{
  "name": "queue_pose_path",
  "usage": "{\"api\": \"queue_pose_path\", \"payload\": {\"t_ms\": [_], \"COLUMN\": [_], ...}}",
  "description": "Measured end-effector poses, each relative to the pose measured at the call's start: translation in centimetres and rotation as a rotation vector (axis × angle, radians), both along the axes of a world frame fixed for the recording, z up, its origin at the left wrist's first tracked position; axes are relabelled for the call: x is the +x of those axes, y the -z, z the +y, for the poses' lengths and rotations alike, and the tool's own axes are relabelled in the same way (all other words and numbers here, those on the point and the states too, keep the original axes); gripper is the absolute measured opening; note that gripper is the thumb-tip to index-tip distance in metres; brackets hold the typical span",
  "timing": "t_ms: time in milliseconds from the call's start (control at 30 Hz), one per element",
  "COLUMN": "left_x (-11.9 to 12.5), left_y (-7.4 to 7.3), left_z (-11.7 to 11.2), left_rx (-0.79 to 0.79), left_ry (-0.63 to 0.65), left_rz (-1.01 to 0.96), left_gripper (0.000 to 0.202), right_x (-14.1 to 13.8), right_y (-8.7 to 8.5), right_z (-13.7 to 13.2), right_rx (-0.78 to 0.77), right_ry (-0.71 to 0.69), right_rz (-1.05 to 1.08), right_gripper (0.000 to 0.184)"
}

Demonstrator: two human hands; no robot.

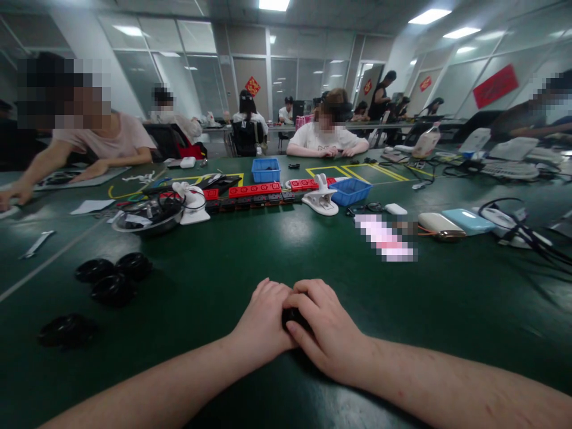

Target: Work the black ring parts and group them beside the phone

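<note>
My left hand and my right hand meet close above the green tabletop near the front, with fingers curled round a small black rounded part. Only a dark patch of that part shows between the thumb and fingers of my right hand; its lower side and most of its shape are hidden. To the left lie several shiny black round parts, three of them bunched together. A single black round part sits nearer the front edge.
A metal bowl of dark cables stands back left, beside a white clip stand. Red and black power-strip blocks, blue bins and a second white clip line the middle. Power banks and cables lie right. People sit across and leftward.
</note>
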State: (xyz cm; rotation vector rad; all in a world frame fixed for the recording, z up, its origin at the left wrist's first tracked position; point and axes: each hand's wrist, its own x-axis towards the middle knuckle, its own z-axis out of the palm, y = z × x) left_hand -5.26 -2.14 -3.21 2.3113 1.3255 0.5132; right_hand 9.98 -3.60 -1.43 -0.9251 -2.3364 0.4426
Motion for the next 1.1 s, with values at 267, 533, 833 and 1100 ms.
{"api": "queue_pose_path", "payload": {"t_ms": [267, 533, 833, 1100], "left_x": [-2.1, -1.8, -1.4, 0.3], "left_y": [-1.6, -2.8, -2.2, 0.3], "left_z": [1.5, 0.8, -0.3, -1.8], "left_rx": [-0.237, -0.326, -0.149, -0.067], "left_ry": [0.443, 0.564, 0.573, 0.257], "left_rz": [-0.082, -0.006, 0.016, -0.033], "left_gripper": [0.037, 0.035, 0.076, 0.059], "right_x": [0.1, 0.1, 0.8, 0.4], "right_y": [-0.3, 0.2, -1.0, -0.3], "right_z": [-0.5, -0.9, -0.6, -0.6], "right_rx": [0.087, 0.085, 0.152, 0.059], "right_ry": [-0.463, -0.517, -0.405, -0.201], "right_rz": [0.187, 0.122, 0.149, 0.128], "right_gripper": [0.016, 0.024, 0.027, 0.052]}}
